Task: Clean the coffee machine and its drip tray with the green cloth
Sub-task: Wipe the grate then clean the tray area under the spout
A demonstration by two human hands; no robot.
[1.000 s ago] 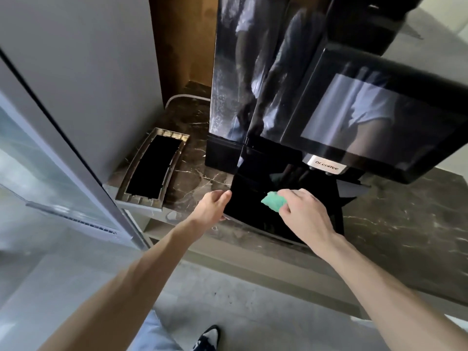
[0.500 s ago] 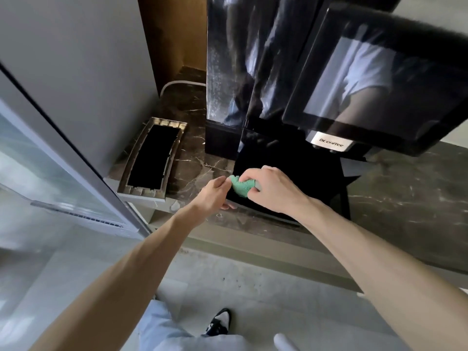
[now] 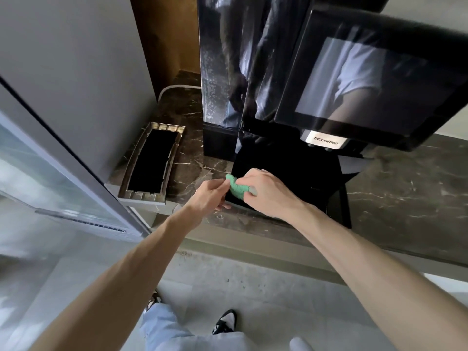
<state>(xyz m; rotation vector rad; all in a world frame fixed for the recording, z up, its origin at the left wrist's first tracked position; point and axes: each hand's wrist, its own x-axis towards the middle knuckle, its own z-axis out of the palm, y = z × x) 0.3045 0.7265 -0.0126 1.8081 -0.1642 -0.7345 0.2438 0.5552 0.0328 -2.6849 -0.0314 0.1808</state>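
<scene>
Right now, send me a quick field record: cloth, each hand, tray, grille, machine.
cloth: green cloth, bunched, pressed on the front left corner of the drip tray
right hand: right hand grips the cloth
left hand: left hand at the same corner, fingers curled by the tray's edge, beside the cloth; grip unclear
tray: black, at the base of the coffee machine
grille: metal grille, off the tray, lying on the counter left of the machine
</scene>
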